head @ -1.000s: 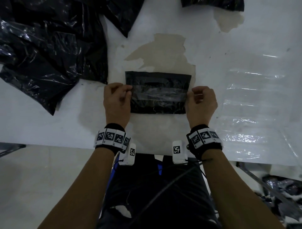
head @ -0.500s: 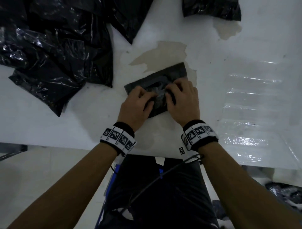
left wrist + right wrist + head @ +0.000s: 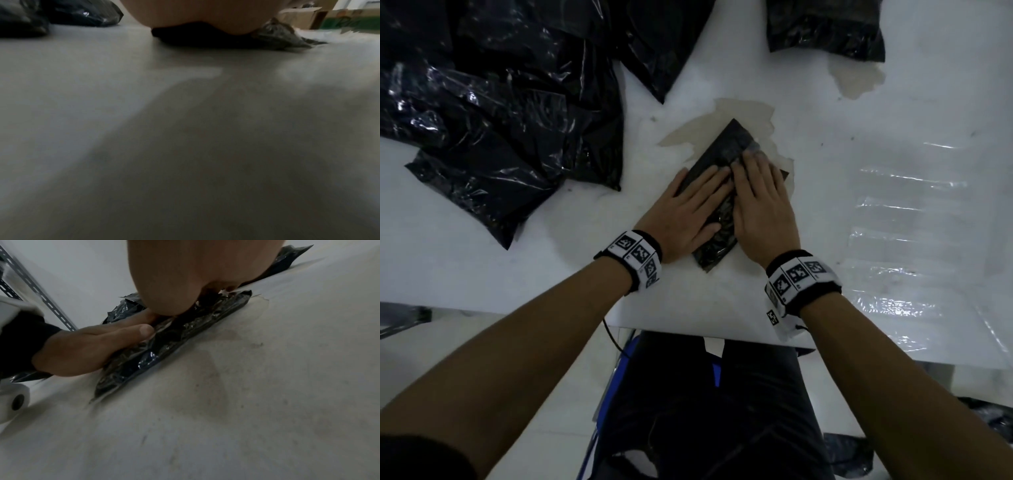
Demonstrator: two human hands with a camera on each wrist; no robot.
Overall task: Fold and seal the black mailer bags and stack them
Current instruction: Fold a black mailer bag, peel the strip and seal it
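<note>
left hand [image 3: 690, 209] flat, fingers straight, pressing | right hand [image 3: 762, 202] same, no grip closed | folded black mailer bag [image 3: 726, 150] lies diagonal on counter [image 3: 825, 212] beneath both palms | risk: uneven pressure may leave the seal lifting, or slick film may slide and skew the fold

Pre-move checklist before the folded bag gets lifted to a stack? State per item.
1. Both hands flat on the folded bag: ok, left hand and right hand press with straight fingers.
2. Bag lies flat on the table: ok.
3. Seal fully stuck: cannot tell, hands cover it.
4. Fold edges lined up: cannot tell.
5. Stack spot in view: cannot tell; only a loose bag pile at left, another bag at top.
</note>
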